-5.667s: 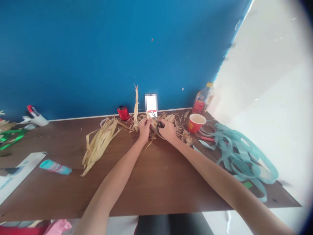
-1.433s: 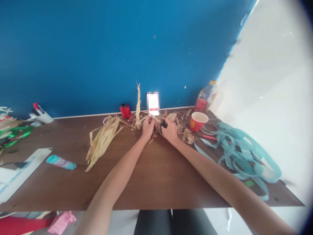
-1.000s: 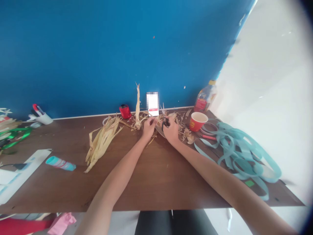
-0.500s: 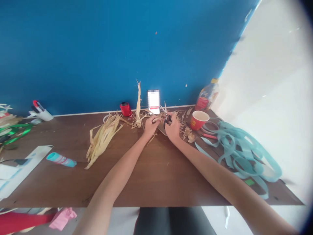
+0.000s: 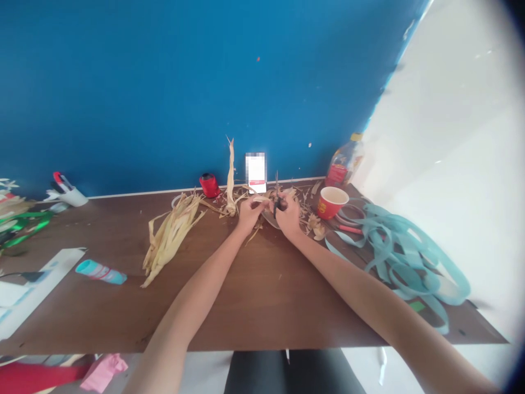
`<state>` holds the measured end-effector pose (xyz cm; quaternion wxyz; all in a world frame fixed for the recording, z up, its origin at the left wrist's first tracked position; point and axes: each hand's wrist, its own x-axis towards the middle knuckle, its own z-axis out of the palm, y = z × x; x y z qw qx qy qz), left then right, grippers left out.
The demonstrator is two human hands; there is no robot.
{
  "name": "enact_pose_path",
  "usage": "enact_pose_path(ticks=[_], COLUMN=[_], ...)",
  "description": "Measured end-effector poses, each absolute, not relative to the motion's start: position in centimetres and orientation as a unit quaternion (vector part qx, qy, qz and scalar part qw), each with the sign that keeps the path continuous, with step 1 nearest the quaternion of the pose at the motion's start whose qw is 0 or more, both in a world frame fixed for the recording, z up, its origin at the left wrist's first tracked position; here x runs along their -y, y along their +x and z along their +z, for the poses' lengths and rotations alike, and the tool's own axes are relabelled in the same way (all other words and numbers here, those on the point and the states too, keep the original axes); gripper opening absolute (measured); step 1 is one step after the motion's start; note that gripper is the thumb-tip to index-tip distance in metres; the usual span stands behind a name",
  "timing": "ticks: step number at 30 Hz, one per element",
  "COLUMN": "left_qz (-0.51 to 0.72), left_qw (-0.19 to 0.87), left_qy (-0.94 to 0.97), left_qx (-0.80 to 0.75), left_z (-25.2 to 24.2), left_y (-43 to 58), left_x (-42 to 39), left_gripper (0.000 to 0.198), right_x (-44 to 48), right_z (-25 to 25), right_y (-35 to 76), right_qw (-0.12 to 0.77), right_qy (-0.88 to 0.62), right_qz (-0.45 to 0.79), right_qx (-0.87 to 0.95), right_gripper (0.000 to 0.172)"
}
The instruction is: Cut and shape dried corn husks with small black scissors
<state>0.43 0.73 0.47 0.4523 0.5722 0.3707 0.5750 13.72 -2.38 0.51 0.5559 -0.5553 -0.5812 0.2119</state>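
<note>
My right hand grips a pair of scissors by its dark handles, with the blades pointing up toward the wall and close together. Just left of it, my left hand pinches a pale strip of corn husk. The two hands are almost touching. Beneath and around them lie husk scraps and the rim of a plate or tray, mostly hidden by the hands. A dried husk stands upright behind my left hand, and a bundle of corn husks lies further left on the table.
A lit phone leans on the blue wall beside a red roll. To the right are a red paper cup, a bottle and tangled light-blue ribbon. A blue tube and a pen cup lie left.
The scissor blades, spread apart before, have closed together. Both hands stay nearly in place, and the whole view has shifted slightly.
</note>
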Motion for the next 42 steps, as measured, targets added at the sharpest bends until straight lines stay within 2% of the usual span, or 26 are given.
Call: enact_pose_path(ticks=[3,11,17,33,42], left_qz=[0.603,0.653,0.665,0.658,0.623], left_qw=[0.452,0.47,0.508,0.514,0.539], left_qy=[0.534,0.452,0.401,0.429,0.445], left_qx=[-0.384,-0.385,-0.373,-0.345,-0.353], left_z=[0.2,0.3,0.4,-0.2,0.3], left_y=[0.3,-0.1,-0.2,-0.4,-0.5], left_x=[-1.0,-1.6,-1.8,-2.2,-1.7], left_gripper=[0.031,0.032,0.033,0.031,0.03], right_x=[2.6,2.3,2.4,2.6,1.9], right_z=[1.0,0.9,0.9,1.0,0.2], right_y=[13.7,13.5,13.4,13.5,13.4], right_qw=[0.55,0.44,0.396,0.397,0.453], right_qy=[-0.558,-0.624,-0.643,-0.603,-0.548], right_qz=[0.222,0.177,0.163,0.184,0.223], right_qx=[0.58,0.621,0.635,0.667,0.667], right_gripper=[0.042,0.038,0.04,0.033,0.032])
